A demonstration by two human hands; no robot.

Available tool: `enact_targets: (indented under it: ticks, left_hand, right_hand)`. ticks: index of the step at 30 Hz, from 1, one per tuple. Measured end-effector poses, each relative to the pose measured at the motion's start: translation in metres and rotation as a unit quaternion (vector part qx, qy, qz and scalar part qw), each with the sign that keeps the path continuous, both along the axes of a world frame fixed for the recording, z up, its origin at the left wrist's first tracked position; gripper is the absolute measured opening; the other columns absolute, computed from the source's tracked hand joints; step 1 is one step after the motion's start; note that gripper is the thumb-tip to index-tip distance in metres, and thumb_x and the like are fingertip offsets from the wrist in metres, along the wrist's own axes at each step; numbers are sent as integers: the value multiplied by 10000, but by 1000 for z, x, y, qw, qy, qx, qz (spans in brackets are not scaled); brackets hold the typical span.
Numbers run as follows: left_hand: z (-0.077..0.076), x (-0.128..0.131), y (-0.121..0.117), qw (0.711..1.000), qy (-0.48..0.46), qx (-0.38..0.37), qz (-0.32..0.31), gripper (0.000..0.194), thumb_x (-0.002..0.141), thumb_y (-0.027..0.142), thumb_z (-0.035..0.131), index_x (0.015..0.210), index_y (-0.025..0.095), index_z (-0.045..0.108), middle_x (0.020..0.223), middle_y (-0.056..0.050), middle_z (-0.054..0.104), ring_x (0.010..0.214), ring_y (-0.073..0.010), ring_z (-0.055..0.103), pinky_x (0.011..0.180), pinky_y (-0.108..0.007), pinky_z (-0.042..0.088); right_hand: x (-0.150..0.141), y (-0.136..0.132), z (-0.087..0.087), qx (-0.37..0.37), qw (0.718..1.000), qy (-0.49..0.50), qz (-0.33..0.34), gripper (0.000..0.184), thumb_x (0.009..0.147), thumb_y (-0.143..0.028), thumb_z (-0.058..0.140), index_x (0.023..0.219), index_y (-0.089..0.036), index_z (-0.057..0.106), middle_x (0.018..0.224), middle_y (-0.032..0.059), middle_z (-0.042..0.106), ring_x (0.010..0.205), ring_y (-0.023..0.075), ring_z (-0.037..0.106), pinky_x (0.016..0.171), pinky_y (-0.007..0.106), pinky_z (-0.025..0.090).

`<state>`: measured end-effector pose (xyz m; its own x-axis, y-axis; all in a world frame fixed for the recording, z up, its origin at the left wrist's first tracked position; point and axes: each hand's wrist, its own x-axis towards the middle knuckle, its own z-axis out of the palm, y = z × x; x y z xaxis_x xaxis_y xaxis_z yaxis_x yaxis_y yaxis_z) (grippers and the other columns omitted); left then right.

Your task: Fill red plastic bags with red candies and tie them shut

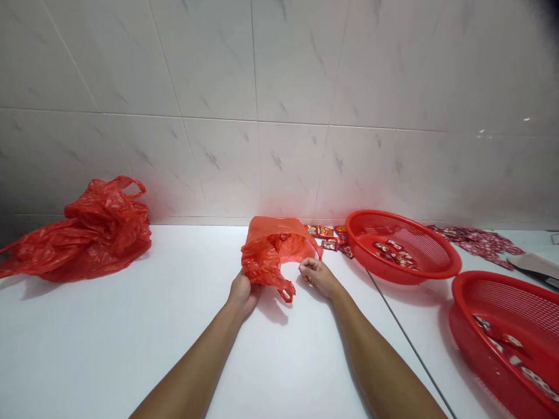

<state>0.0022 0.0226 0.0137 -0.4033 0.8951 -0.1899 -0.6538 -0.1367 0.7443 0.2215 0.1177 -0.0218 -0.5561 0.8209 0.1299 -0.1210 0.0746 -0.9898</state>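
A thin red plastic bag (265, 261) lies with its mouth toward me, one handle loop hanging down at its front. Its far part (279, 224) is smooth and taut, while the near left side is crumpled. My left hand (243, 294) grips that crumpled side from below, fingers partly hidden behind the plastic. By the right edge of the mouth is my right hand (318, 276), its fingers curled together in a pinch. What they hold, if anything, is hidden. Small red wrapped packets (329, 244) lie on the table just beyond that hand.
A heap of red plastic bags (109, 233) lies at the left. On the right stand a red mesh basket (404, 274) and a nearer red basket (480, 355), both with small packets inside. More packets (480, 241) are piled behind them. A tiled wall (218, 169) borders the white table (109, 349).
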Motion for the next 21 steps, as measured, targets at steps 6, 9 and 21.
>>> enact_targets:
  ticks: [6, 9, 21]
  left_hand:
    - [4, 15, -2, 999, -32, 1, -21, 231, 825, -21, 604, 962, 154, 665, 836, -58, 726, 700, -170, 679, 685, -302, 642]
    - [2, 30, -5, 999, -27, -15, -35, 258, 823, -47, 580, 970, 148, 666, 811, -57, 719, 682, -167, 673, 680, -301, 640]
    - [9, -18, -5, 977, 165, -91, 101, 61, 884, 135, 645, 897, 175, 600, 879, -81, 696, 781, -201, 694, 764, -359, 599]
  right_hand:
    - [-6, -38, 14, 10, 999, 1, 37, 535, 734, -591, 850, 1061, -188, 717, 966, 62, 733, 817, 176, 645, 751, 303, 521]
    - [-12, -67, 10, 11, 1000, -22, 15, 361, 774, -494, 823, 871, -162, 717, 759, 14, 684, 684, 144, 586, 648, 257, 459]
    - [39, -45, 16, 32, 956, 101, -275, 533, 925, -703, 611, 745, -202, 589, 769, 31, 622, 711, 150, 556, 674, 270, 467]
